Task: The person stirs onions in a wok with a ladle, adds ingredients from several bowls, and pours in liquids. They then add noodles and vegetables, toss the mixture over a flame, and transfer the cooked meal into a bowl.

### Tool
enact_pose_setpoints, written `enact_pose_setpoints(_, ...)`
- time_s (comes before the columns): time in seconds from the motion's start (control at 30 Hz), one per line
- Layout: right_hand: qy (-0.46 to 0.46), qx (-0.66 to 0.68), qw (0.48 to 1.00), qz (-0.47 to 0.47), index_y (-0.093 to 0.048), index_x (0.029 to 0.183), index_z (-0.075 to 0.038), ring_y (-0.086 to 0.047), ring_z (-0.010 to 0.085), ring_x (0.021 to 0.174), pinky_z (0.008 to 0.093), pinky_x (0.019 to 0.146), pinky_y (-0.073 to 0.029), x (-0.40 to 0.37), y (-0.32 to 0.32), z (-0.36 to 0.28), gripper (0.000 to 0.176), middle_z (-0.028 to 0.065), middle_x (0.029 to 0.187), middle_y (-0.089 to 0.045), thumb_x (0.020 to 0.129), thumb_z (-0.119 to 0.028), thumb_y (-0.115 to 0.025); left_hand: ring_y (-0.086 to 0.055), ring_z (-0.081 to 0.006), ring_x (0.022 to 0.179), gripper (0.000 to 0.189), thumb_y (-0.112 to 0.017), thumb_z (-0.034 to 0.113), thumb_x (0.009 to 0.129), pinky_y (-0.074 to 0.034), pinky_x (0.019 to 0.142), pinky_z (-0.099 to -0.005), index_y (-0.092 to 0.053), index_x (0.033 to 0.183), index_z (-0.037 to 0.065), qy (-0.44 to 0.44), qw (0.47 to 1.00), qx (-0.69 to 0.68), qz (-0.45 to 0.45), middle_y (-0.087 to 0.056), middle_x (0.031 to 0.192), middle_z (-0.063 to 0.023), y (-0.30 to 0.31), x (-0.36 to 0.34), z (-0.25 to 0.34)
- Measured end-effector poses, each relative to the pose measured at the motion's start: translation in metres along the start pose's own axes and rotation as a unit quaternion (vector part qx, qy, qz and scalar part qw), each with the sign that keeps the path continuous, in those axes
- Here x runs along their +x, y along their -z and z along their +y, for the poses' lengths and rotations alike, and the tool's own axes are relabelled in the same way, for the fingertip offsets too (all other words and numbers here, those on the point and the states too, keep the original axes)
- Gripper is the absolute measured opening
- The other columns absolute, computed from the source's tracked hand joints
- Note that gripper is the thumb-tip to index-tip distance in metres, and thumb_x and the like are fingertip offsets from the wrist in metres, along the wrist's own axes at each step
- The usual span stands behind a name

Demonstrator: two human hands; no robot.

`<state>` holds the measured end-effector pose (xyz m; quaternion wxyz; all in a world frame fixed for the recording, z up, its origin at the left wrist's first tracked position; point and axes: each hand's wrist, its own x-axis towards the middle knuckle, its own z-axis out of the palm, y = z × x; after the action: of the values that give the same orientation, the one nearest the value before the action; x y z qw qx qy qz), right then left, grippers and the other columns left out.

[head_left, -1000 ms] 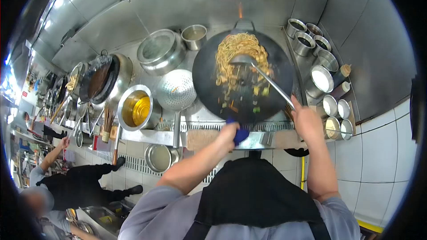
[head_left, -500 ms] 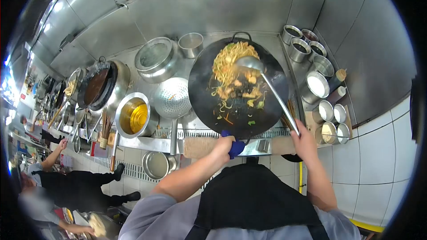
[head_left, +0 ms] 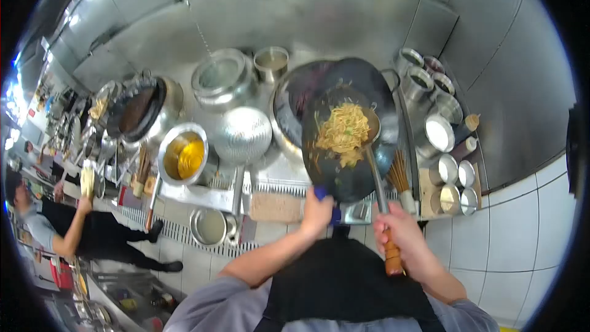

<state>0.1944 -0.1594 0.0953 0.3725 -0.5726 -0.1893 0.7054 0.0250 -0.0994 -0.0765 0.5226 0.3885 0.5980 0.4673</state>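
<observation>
My left hand (head_left: pixel 317 214) is closed around a blue cloth (head_left: pixel 335 215) at the near edge of the black wok (head_left: pixel 319 175). The wok is tilted and sits to the right, partly off the round burner (head_left: pixel 284 126). Noodles (head_left: pixel 345 124) with bits of vegetable lie heaped in it. In my right hand (head_left: pixel 402 229) is a long ladle (head_left: pixel 376 175), held near its wooden handle end. Its bowl rests in the wok against the right side of the noodles.
A bamboo brush (head_left: pixel 399 169) stands right of the wok. Seasoning containers (head_left: pixel 439 132) line the right side. To the left are a perforated strainer (head_left: pixel 243 132), a pot of yellow oil (head_left: pixel 167 158) and a lidded-looking pot (head_left: pixel 224 95). A co-worker (head_left: pixel 61 227) stands far left.
The wok has shifted right and tilted, baring the burner's left part. The noodles have gathered toward its middle. My right hand has come down and nearer with the ladle; water now streams at the back left.
</observation>
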Motion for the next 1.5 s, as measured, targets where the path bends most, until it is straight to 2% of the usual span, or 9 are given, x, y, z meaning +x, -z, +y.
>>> enact_pose_setpoints(0.1,-0.075,0.148,0.981,-0.098,-0.049,0.112,-0.006,-0.041,0.0088,0.047,0.0267,0.037,-0.037,-0.001,0.022,-0.006,0.022,-0.0007,0.066,-0.046,0.091,-0.012,-0.048,-0.062,-0.0257,0.076,0.029,-0.051,0.004,0.073,-0.051,0.066,-0.0351,-0.048,0.101,-0.002,0.178,0.974,-0.131,-0.045,-0.055,0.082,-0.0101,0.003,0.025,0.033)
enact_pose_setpoints(0.13,-0.078,0.161,0.978,-0.106,-0.05,0.117,-0.004,-0.04,0.0079,0.047,0.0258,0.037,-0.036,-0.001,0.025,-0.003,0.027,-0.0012,0.067,-0.045,0.092,-0.013,-0.046,-0.059,-0.0244,0.061,0.024,-0.053,0.009,0.073,-0.049,0.05,-0.0359,-0.049,0.096,0.0,0.235,0.945,-0.217,-0.069,-0.057,0.08,-0.0117,0.004,0.022,0.044)
enact_pose_setpoints(0.27,-0.075,0.153,0.977,-0.126,-0.05,0.119,-0.004,-0.04,0.0087,0.046,0.025,0.037,-0.036,-0.002,0.041,-0.001,0.03,-0.0004,0.066,-0.044,0.091,-0.013,-0.046,-0.061,-0.0242,0.063,0.019,-0.054,0.008,0.076,-0.053,0.055,-0.0342,-0.05,0.093,0.001,0.336,0.883,-0.311,-0.097,-0.058,0.073,-0.01,0.002,0.018,0.032)
enact_pose_setpoints(0.47,-0.135,0.07,0.974,-0.17,-0.048,0.122,-0.008,-0.042,0.0123,0.044,0.028,0.037,-0.036,0.015,0.078,-0.002,0.032,0.0015,0.064,-0.044,0.091,-0.017,-0.045,-0.064,-0.0216,0.068,0.018,-0.063,0.019,0.085,-0.054,0.061,-0.0327,-0.056,0.091,0.003,0.291,0.896,-0.321,-0.095,-0.063,0.081,-0.0109,-0.02,0.025,0.02)
enact_pose_setpoints(0.53,-0.168,0.069,0.964,-0.192,-0.048,0.12,-0.01,-0.041,0.0137,0.042,0.0302,0.036,-0.036,0.03,0.1,0.0,0.03,0.0018,0.062,-0.043,0.09,-0.015,-0.044,-0.063,-0.0221,0.065,0.016,-0.062,0.008,0.075,-0.054,0.059,-0.0347,-0.057,0.089,0.002,0.277,0.899,-0.317,-0.118,-0.06,0.076,-0.0095,-0.026,0.031,0.012)
enact_pose_setpoints(0.6,-0.168,-0.015,0.973,-0.156,-0.047,0.114,-0.01,-0.036,0.0143,0.037,0.0321,0.032,-0.032,0.041,0.11,-0.01,0.026,0.0011,0.058,-0.039,0.089,-0.011,-0.043,-0.062,-0.0229,0.062,0.017,-0.059,0.004,0.069,-0.054,0.056,-0.0359,-0.056,0.085,0.001,0.261,0.915,-0.302,-0.054,-0.059,0.075,-0.0097,-0.037,0.031,0.01)
enact_pose_setpoints(0.87,-0.192,-0.161,0.939,-0.235,-0.049,0.115,-0.008,-0.037,0.0138,0.037,0.0323,0.031,-0.033,0.068,0.143,-0.089,0.027,0.0005,0.059,-0.038,0.089,-0.008,-0.041,-0.06,-0.0231,0.055,0.013,-0.057,0.008,0.07,-0.052,0.052,-0.0371,-0.054,0.08,0.002,0.246,0.854,-0.452,0.08,-0.057,0.068,-0.0095,-0.073,-0.026,0.049)
enact_pose_setpoints(1.2,-0.292,-0.377,0.729,-0.491,-0.048,0.116,-0.007,-0.038,0.0146,0.036,0.0332,0.031,-0.034,0.152,0.123,-0.219,0.029,0.0012,0.059,-0.038,0.088,-0.007,-0.041,-0.057,-0.0203,0.05,0.009,-0.057,0.008,0.069,-0.048,0.046,-0.0342,-0.053,0.076,0.003,0.106,0.788,-0.498,0.347,-0.055,0.065,-0.008,-0.175,-0.133,0.119)
enact_pose_setpoints(1.5,-0.41,-0.459,0.472,-0.631,-0.045,0.117,-0.006,-0.039,0.0156,0.036,0.0328,0.033,-0.034,0.152,-0.022,-0.172,0.031,0.0023,0.059,-0.038,0.087,-0.004,-0.042,-0.058,-0.0183,0.057,0.02,-0.058,0.005,0.07,-0.05,0.052,-0.0329,-0.05,0.089,0.003,0.001,0.627,-0.479,0.614,-0.054,0.07,-0.0068,-0.186,-0.213,0.131)
